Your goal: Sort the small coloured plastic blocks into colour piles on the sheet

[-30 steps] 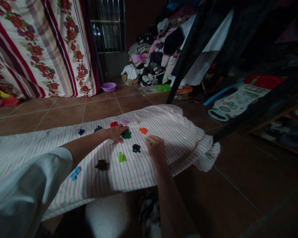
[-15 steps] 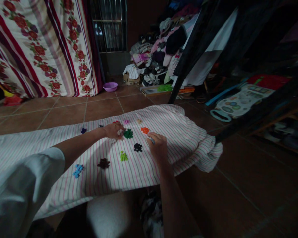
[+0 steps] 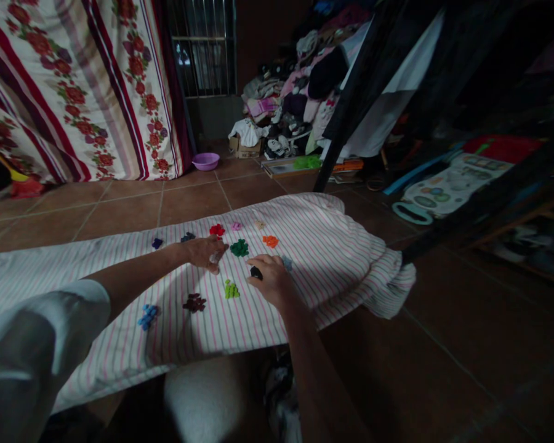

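Small piles of coloured pieces, too small to name, lie on a striped cloth [image 3: 346, 246]. My left hand [image 3: 205, 253] is low over the cloth, fingers spread at a whitish pile [image 3: 214, 258] that it partly hides. Just beyond it is a red pile [image 3: 216, 230], and to its right a dark green pile [image 3: 239, 248]. My right hand [image 3: 272, 278] curves around a black pile [image 3: 256, 272], thumb and fingers apart, covering part of it. A grey pile [image 3: 287, 263] shows behind that hand. Close by are an orange pile [image 3: 270, 241] and a lime green pile [image 3: 231, 289].
Brown [image 3: 194, 303] and blue [image 3: 147, 317] piles lie toward the near edge. Pink [image 3: 236, 226], beige [image 3: 259, 224], slate [image 3: 187, 236] and navy [image 3: 157, 243] piles line the far side. Beyond are a purple basin [image 3: 205, 161], heaped clothes [image 3: 305, 92] and a dark post [image 3: 337, 141].
My right hand has moved left from beside the orange pile to the black pile, uncovering the grey pile. My left hand has drawn back slightly toward me and left, exposing the red pile.
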{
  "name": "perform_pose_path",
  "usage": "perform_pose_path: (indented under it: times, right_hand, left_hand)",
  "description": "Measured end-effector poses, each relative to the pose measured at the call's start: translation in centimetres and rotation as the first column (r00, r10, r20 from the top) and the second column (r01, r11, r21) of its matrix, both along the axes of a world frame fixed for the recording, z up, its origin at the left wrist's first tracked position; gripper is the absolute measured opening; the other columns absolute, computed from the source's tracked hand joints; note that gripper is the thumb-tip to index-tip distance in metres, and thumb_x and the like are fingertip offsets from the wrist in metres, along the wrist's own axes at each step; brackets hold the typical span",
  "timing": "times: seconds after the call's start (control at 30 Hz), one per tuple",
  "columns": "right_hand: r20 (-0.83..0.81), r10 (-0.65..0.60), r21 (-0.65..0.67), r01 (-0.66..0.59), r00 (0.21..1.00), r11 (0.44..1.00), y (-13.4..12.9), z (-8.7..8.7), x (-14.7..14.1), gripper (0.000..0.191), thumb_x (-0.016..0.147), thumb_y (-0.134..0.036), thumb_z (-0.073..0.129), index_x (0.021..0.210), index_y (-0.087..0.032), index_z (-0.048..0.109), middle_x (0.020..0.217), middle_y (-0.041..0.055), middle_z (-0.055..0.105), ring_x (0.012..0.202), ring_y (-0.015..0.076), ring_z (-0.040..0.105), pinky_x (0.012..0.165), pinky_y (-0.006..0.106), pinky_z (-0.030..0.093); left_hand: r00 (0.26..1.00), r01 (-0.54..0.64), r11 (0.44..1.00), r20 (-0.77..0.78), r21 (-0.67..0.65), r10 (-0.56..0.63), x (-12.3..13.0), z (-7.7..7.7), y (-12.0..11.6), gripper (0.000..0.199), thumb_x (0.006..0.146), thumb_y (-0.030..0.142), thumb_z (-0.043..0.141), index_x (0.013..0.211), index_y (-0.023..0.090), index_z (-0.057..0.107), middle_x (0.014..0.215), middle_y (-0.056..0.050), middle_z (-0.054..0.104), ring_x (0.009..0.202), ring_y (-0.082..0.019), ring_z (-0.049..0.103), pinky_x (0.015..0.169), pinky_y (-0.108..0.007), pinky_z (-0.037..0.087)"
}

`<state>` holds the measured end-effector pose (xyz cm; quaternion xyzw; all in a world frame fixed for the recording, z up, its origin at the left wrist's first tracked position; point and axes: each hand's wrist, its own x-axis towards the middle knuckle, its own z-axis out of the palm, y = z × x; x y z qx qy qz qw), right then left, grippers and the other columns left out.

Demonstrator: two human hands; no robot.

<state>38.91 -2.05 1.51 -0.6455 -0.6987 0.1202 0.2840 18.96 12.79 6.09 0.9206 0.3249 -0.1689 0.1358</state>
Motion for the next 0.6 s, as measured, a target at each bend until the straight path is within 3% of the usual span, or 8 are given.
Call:
perform_pose_path:
  times: [0.23, 0.43, 0.6]
  right_hand:
    - [-0.004, 0.013, -0.019, -0.013, 1.000, 1.000, 0.4, -0.3, 0.1, 0.025, 0.077, -0.021, 0.064, 0.101, -0.025, 0.069, 0.105, 0.0025, 0.066, 0.096, 0.0211, 0.050, 0.087, 0.034, 0.040]
    - [-0.008, 0.024, 0.005, -0.024, 1.000, 1.000, 0.4, -0.5, -0.1, 0.026, 0.077, -0.021, 0.065, 0.102, -0.025, 0.069, 0.104, 0.0032, 0.066, 0.097, 0.0219, 0.050, 0.086, 0.033, 0.040]
    - [0.005, 0.023, -0.002, -0.023, 1.000, 1.000, 0.5, -0.4, -0.3, 0.019, 0.077, -0.020, 0.065, 0.094, -0.023, 0.071, 0.102, 0.0023, 0.066, 0.095, 0.0221, 0.050, 0.086, 0.033, 0.041]
  left_hand:
    - [0.996, 0.034, 0.999, 0.085, 0.004, -0.034, -0.8, -1.3, 0.8, 0.029, 0.072, 0.035, 0.068, 0.094, 0.020, 0.056, 0.102, -0.005, 0.052, 0.089, -0.020, 0.056, 0.080, -0.029, 0.042]
    - [0.993, -0.003, 1.000, 0.118, -0.006, 0.004, -0.6, -0.7, -0.1, 0.035, 0.072, 0.041, 0.069, 0.099, 0.021, 0.057, 0.103, -0.005, 0.051, 0.088, -0.020, 0.056, 0.079, -0.029, 0.043]
    - [0.992, 0.003, 1.000, 0.123, 0.007, -0.004, -0.2, -0.5, -0.5, 0.017, 0.077, 0.027, 0.064, 0.091, 0.019, 0.058, 0.100, -0.005, 0.055, 0.089, -0.019, 0.056, 0.083, -0.028, 0.042]
